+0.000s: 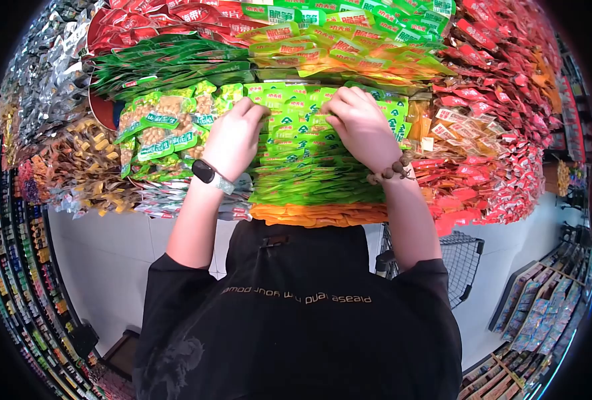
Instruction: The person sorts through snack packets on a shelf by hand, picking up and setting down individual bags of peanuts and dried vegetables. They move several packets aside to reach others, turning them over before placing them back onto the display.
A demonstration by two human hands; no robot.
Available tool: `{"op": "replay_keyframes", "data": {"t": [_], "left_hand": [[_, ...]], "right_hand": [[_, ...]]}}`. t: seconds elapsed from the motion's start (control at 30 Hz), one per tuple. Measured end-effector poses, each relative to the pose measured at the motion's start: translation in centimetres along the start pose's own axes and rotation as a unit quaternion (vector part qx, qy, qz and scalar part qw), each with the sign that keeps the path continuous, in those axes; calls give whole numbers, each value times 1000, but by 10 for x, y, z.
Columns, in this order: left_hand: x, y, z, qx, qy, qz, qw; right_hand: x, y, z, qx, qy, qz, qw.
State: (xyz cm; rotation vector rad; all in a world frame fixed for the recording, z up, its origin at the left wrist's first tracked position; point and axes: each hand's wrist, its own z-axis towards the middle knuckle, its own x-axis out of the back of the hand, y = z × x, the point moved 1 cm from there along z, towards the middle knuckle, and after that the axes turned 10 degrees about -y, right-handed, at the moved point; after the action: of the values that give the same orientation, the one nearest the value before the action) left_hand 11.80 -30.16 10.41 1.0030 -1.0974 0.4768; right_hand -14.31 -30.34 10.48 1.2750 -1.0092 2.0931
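Rows of bright green snack packets (299,143) lie stacked in the middle of the display. My left hand (237,137) rests at their left side, fingers bent, next to green-and-clear bags of peanuts (159,127). At the right side of the same packets is my right hand (361,123), its fingers curled down onto them. Fingertips of both hands are partly hidden, so whether either one pinches a packet is unclear. A dark wristband is on my left wrist and a beaded bracelet on my right.
Dark green packets (176,63) and yellow-green packets (336,50) lie behind. Red packets (482,180) are heaped at the right, brown-wrapped ones (89,150) at the left. Below right stands a wire cart (461,263). Stocked shelves (16,267) line the far left.
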Motion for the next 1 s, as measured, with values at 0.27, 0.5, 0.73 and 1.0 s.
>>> {"op": "replay_keyframes", "data": {"t": [0.27,0.5,0.73,1.0], "left_hand": [[0,0,9,2,-73,-59,996],[0,-6,14,-25,-105,-66,992],[7,-1,18,-31,-133,-57,989],[2,48,28,-142,-2,-152,978]], "right_hand": [[10,-14,14,-130,-183,38,974],[17,-23,22,-209,-266,20,941],[32,-38,-27,-116,23,56,991],[1,-89,-170,-286,160,26,944]]}}
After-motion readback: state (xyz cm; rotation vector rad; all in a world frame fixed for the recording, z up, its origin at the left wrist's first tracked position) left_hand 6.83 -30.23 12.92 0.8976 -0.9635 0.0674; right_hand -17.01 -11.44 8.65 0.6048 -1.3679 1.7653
